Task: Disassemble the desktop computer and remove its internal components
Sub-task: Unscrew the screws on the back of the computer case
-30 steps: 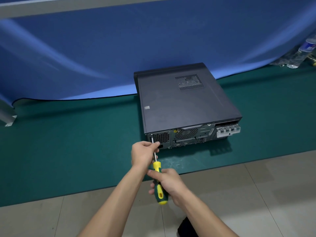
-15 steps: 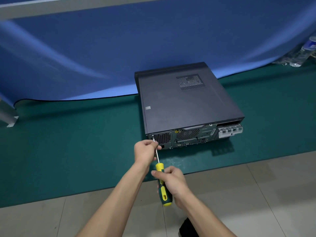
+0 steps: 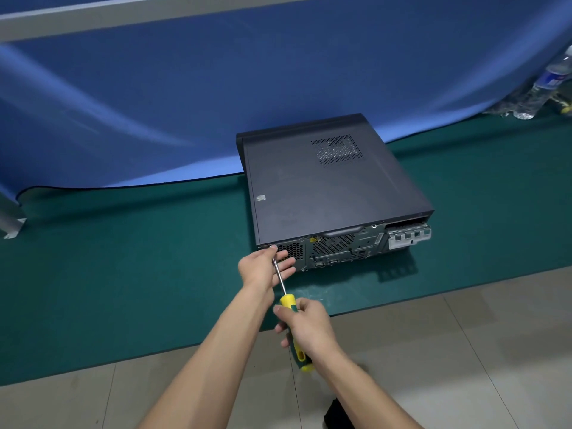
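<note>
I have the computer (image 3: 334, 184) lying flat on the green mat (image 3: 123, 274), its rear panel facing me and its lid on, so I judge the job is at its very start: freeing the first cover screw. My right hand (image 3: 306, 329) has its fingers curled round the yellow and green handle of the screwdriver (image 3: 289, 308), and the shaft runs up and away to the top left corner of the computer's rear panel, where the tip sits at what I take to be a screw, too small to make out. My left hand (image 3: 263, 269) is just in front of that same corner, fingers loosely spread and fairly straight, the shaft passing against them as a guide rather than being clamped. To do this well I would keep the shaft in line with the screw, not tilted, and press toward the computer while turning, so the tip does not climb out and chew the head. The left fingers should stay near the tip, ready to catch the screw as it comes free, since it could roll off under the case. A second fastener shows further right along the rear panel's upper edge; I expect it needs the same treatment. A bottle (image 3: 551, 82) lies far right of the computer, well apart.
</note>
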The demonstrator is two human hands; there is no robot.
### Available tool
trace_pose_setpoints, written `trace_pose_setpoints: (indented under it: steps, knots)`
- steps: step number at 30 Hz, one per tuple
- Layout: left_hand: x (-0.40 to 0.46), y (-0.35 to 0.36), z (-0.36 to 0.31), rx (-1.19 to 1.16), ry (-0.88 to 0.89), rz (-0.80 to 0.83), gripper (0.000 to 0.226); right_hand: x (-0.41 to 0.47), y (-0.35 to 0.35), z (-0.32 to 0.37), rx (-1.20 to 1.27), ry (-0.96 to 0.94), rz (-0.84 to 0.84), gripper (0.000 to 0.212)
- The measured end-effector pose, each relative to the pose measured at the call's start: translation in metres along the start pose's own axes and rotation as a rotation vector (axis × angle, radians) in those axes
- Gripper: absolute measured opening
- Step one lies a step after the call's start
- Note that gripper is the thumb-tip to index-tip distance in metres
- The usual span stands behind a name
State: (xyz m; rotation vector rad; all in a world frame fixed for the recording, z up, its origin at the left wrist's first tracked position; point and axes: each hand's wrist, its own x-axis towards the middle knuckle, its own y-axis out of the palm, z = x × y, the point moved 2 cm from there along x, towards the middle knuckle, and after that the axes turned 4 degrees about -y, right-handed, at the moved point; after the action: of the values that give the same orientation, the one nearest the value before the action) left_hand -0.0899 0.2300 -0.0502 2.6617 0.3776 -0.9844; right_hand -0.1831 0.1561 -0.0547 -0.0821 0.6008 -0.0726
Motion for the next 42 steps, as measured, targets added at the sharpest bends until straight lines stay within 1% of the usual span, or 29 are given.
trace_pose_setpoints:
  steps: [2, 3, 5, 9, 11, 14, 16, 18, 21, 22, 24, 25, 26, 27, 29, 32, 34, 36, 38, 40, 42]
  knots:
    - [0.002, 0.004, 0.000, -0.018, 0.013, -0.035, 0.007, 0.001, -0.003, 0.001, -0.224, -0.061, -0.091, 0.016]
    - [0.003, 0.005, 0.000, -0.019, 0.031, -0.055, 0.009, 0.002, -0.006, 0.003, -0.346, -0.090, -0.116, 0.016]
    - [0.004, 0.005, 0.002, -0.024, 0.062, -0.088, 0.008, 0.002, -0.012, 0.006, -0.507, -0.124, -0.136, 0.016]
    - [0.009, 0.004, 0.005, -0.018, 0.083, -0.096, 0.008, 0.006, -0.027, 0.012, -0.713, -0.152, -0.160, 0.017]
    - [0.009, 0.004, 0.005, 0.004, 0.098, -0.093, 0.011, 0.006, -0.036, 0.014, -0.802, -0.160, -0.177, 0.014]
    - [0.006, 0.005, 0.005, 0.083, 0.172, -0.087, 0.018, 0.004, -0.052, 0.019, -0.856, -0.165, -0.176, 0.009]
    - [0.002, 0.006, 0.005, 0.126, 0.227, -0.076, 0.019, 0.003, -0.067, 0.025, -0.815, -0.160, -0.184, 0.012]
    - [-0.005, 0.010, 0.002, 0.194, 0.284, -0.048, 0.016, 0.003, -0.084, 0.034, -0.718, -0.162, -0.215, 0.016]
    - [-0.020, 0.026, -0.006, 0.361, 0.412, 0.073, 0.014, 0.008, -0.105, 0.051, -0.558, -0.269, -0.280, 0.030]
    - [-0.026, 0.034, -0.009, 0.487, 0.500, 0.120, 0.014, 0.010, -0.112, 0.058, -0.517, -0.318, -0.301, 0.031]
    - [-0.037, 0.052, -0.018, 0.884, 0.777, 0.193, 0.013, 0.018, -0.126, 0.074, -0.458, -0.394, -0.325, 0.032]
    - [-0.041, 0.062, -0.022, 1.080, 0.919, 0.222, 0.015, 0.023, -0.133, 0.081, -0.423, -0.411, -0.315, 0.034]
    - [-0.044, 0.074, -0.025, 1.227, 1.028, 0.242, 0.018, 0.028, -0.141, 0.088, -0.376, -0.416, -0.292, 0.035]
    - [-0.046, 0.087, -0.029, 1.322, 1.101, 0.258, 0.020, 0.034, -0.149, 0.094, -0.322, -0.414, -0.265, 0.037]
    - [-0.045, 0.113, -0.035, 1.445, 1.180, 0.257, 0.023, 0.046, -0.168, 0.103, -0.235, -0.401, -0.224, 0.034]
    - [-0.036, 0.156, -0.038, 1.613, 1.235, 0.264, 0.029, 0.062, -0.203, 0.111, -0.152, -0.382, -0.181, 0.018]
    - [-0.027, 0.185, -0.037, 1.729, 1.254, 0.287, 0.032, 0.075, -0.229, 0.114, -0.097, -0.361, -0.164, 0.015]
    - [-0.018, 0.212, -0.035, 1.787, 1.268, 0.321, 0.032, 0.090, -0.253, 0.116, -0.049, -0.327, -0.133, 0.016]
    - [-0.008, 0.235, -0.032, 1.755, 1.236, 0.359, 0.028, 0.105, -0.273, 0.116, -0.024, -0.287, -0.116, 0.016]
    - [0.005, 0.253, -0.030, 1.615, 1.134, 0.376, 0.022, 0.121, -0.291, 0.114, 0.004, -0.256, -0.148, 0.016]
    - [0.023, 0.264, -0.028, 1.521, 0.995, 0.314, 0.021, 0.137, -0.307, 0.109, 0.039, -0.228, -0.203, 0.017]
